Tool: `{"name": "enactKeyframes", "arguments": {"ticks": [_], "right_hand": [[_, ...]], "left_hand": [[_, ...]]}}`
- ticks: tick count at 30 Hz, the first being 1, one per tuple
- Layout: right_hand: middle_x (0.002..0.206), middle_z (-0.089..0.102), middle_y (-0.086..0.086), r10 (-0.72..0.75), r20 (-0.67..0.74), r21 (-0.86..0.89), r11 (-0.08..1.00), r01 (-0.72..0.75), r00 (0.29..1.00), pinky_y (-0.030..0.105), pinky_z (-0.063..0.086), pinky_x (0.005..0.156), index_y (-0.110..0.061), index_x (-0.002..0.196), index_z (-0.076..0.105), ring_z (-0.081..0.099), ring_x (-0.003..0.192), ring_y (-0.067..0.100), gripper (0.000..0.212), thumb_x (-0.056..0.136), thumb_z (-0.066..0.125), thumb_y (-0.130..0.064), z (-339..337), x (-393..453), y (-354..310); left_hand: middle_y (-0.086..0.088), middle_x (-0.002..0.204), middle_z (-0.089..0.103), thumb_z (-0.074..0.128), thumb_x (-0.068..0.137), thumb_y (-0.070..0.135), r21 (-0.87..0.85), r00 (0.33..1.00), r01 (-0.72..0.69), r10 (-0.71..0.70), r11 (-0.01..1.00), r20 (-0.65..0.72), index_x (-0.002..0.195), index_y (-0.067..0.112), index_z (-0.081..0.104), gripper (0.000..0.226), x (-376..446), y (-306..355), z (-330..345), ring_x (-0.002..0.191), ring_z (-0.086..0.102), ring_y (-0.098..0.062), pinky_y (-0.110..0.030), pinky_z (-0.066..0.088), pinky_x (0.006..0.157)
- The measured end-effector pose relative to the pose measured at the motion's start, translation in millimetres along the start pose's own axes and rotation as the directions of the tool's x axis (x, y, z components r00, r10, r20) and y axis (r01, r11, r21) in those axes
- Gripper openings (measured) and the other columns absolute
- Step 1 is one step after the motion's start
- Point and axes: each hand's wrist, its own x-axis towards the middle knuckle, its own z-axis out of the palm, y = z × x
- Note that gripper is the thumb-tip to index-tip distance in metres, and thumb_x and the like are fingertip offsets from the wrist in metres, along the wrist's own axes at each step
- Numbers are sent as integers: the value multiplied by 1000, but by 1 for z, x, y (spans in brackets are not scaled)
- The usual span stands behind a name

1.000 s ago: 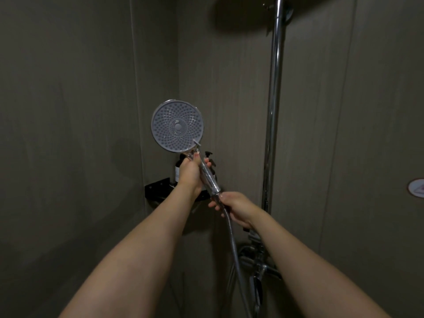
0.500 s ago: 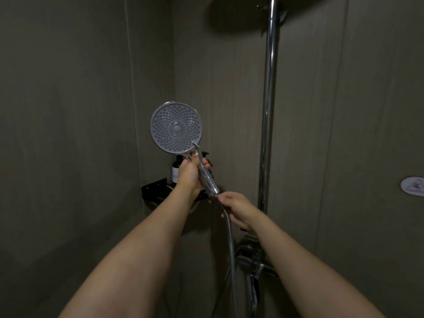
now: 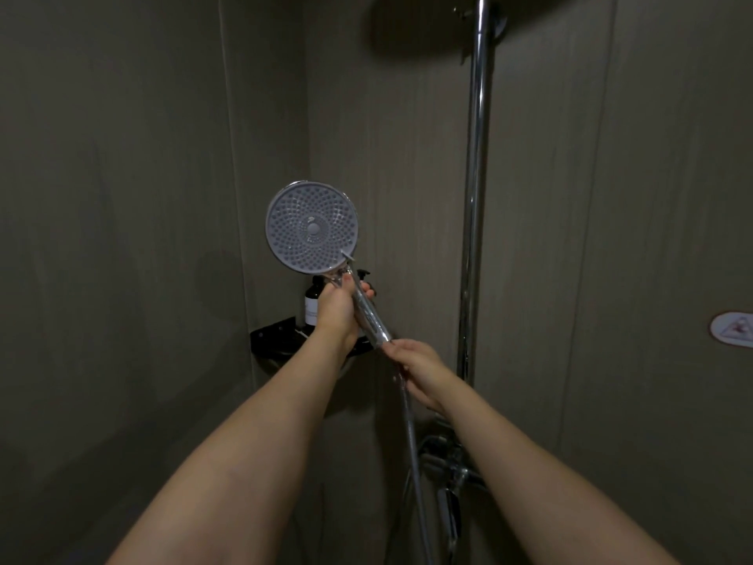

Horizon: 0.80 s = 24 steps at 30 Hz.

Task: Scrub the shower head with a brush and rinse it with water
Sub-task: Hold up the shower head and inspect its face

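bare forearms, no sleeves, two hands

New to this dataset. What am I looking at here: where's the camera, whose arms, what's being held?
There is no robot here. The camera is worn on a person's head and looks forward and down, so the two bare forearms reaching in from the bottom belong to the wearer. The scene is a dim shower corner.

The left hand grips the upper part of the handle of a hand-held shower head, whose round nozzle face is turned toward the camera. The right hand holds the bottom of the handle, where the metal hose joins it.

Behind them, a black corner shelf carries a dark bottle. A chrome riser pipe runs up the wall, with the tap fitting below. No brush or running water is visible.
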Motion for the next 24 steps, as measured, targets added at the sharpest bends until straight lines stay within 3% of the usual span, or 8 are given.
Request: {"name": "enactKeyframes", "arguments": {"ticks": [5, 11, 15, 17, 20, 24], "right_hand": [[68, 60, 7, -40, -19, -110, 993, 38, 999, 18, 52, 50, -8, 76, 55, 62, 50, 7, 16, 92, 53, -4, -1, 3, 4], [71, 57, 7, -92, 7, -292, 952, 90, 996, 13, 44, 46, -11, 85, 50, 52, 44, 2, 12, 96, 46, -11, -2, 5, 6], [65, 47, 1, -11, 21, -378, 925, 18, 1000, 20, 40, 49, -13, 92, 51, 41, 48, 7, 22, 100, 38, -29, 0, 4, 4], [65, 46, -1, 74, 12, -322, 944, -66, 997, 21, 37, 53, -18, 94, 54, 39, 53, 9, 32, 101, 30, -38, 1, 3, 4], [71, 50, 0, 118, 38, -151, 982, -111, 992, 20, 35, 57, -13, 93, 57, 42, 59, 9, 32, 102, 28, -25, -2, 0, 4], [78, 55, 3, 26, 63, -273, 962, -8, 998, 21, 37, 60, -11, 87, 52, 48, 67, 9, 15, 97, 41, -6, -2, -4, 2]], "left_hand": [[-3, 75, 51, 37, 100, 18, -6, 1000, -1, 1, 1000, -10, 85, 17, 46, 18, 4, -3, 1, 69, 53, -14, -28, 45, 71], [-2, 79, 54, 39, 100, 20, 35, 1000, 25, -25, 999, 0, 89, 19, 49, 14, 4, -5, 0, 76, 55, -13, -30, 45, 77], [-2, 79, 55, 40, 99, 19, 48, 1000, 24, -24, 999, 4, 87, 17, 50, 16, 2, -8, 1, 74, 55, -13, -29, 46, 77], [-2, 78, 54, 40, 99, 19, 52, 1000, 19, -19, 998, 2, 87, 17, 50, 17, 2, -9, 0, 74, 55, -13, -29, 46, 76], [-2, 76, 53, 39, 100, 19, 28, 1000, 19, -19, 999, 1, 85, 17, 49, 18, 1, -6, -1, 70, 53, -13, -27, 46, 70], [-2, 73, 50, 37, 100, 19, -13, 1000, 17, -17, 1000, -2, 84, 17, 47, 20, -3, -1, 0, 66, 51, -12, -26, 44, 64]]}}
